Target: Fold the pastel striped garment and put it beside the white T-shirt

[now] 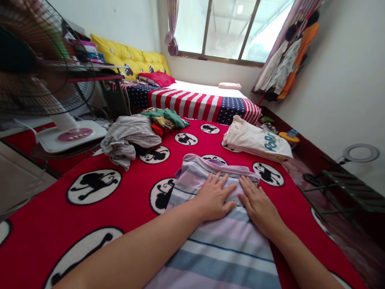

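Both hands flat, fingers spread, gripping nothing: left hand (214,197) and right hand (260,205) side by side on striped shirt (222,245), long axis running away from body.

**Much of the striped shirt stays out of sight**

Both hands (237,198) cover the middle of the striped shirt (222,245), whose lower end runs off the bottom edge. Beyond the shirt, the fan (39,68) is cut by the left edge, its blades blurred. The clothes pile (135,138) hides its lower garments.
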A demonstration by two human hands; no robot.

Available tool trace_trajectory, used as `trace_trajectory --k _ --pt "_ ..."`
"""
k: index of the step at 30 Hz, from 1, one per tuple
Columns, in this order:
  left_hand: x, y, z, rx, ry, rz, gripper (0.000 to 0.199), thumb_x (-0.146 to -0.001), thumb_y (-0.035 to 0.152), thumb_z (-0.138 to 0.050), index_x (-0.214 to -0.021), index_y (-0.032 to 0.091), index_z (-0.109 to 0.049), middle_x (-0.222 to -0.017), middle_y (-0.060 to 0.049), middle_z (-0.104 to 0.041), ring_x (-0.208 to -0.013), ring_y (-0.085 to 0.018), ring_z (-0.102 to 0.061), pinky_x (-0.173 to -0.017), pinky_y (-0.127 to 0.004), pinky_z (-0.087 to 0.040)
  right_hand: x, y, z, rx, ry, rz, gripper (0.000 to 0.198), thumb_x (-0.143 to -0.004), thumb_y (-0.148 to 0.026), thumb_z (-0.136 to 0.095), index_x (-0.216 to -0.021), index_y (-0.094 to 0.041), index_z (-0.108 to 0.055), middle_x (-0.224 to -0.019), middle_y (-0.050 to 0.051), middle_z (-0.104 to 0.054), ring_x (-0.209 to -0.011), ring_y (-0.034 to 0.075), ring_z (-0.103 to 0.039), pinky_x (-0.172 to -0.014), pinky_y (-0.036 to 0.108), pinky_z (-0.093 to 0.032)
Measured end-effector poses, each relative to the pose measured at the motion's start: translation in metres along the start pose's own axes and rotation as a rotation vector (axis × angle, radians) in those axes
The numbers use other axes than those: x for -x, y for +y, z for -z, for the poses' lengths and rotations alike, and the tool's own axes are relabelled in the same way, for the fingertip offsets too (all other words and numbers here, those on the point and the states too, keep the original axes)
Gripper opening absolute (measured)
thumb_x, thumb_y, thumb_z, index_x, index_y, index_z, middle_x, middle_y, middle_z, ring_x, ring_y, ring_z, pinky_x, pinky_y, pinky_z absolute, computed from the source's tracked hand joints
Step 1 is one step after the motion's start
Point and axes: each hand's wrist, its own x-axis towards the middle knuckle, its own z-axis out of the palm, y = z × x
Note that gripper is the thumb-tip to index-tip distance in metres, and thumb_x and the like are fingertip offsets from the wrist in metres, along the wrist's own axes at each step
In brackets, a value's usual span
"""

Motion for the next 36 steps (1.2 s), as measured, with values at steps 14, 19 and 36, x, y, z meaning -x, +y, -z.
trace_trajectory --k 14,19,36 --pt "0.004 -0.077 0.14 0.594 0.313 0.481 0.018 -0.077 0.027 -0.062 -0.075 0.01 -0.069 -0.058 -0.003 -0.065 -0.051 -0.011 -0.059 -0.048 -0.017 -0.043 -0.066 -0.128 0.053 -0.477 0.056 -0.004 0.018 -0.085 -0.025 -0.057 -0.102 -0.019 -0.063 -0.099 0.006 -0.067 -0.079 0.019 -0.064 -0.073 0.03 -0.047" --pt "0.02 -0.109 0.14 0.397 -0.005 0.518 0.02 -0.068 0.021 -0.062 -0.082 0.011 -0.073 -0.063 -0.004 -0.069 -0.058 -0.015 -0.063 -0.05 -0.019 -0.044 -0.087 -0.162 0.02 -0.599 0.11 -0.168 0.047 -0.082 -0.049 -0.06 -0.114 -0.014 -0.056 -0.102 0.015 -0.065 -0.089 0.029 -0.061 -0.076 0.038 -0.045" --pt "0.011 -0.117 0.102 -0.007 0.055 0.581 0.016 -0.065 0.02 -0.061 -0.076 0.018 -0.073 -0.073 -0.005 -0.071 -0.071 -0.019 -0.064 -0.061 -0.024 -0.044 -0.096 -0.106 -0.017 -1.796 0.247 -0.669 0.015 -0.063 -0.03 -0.059 -0.066 -0.021 -0.047 -0.049 -0.007 -0.048 -0.039 0.01 -0.042 -0.035 0.023 -0.035"
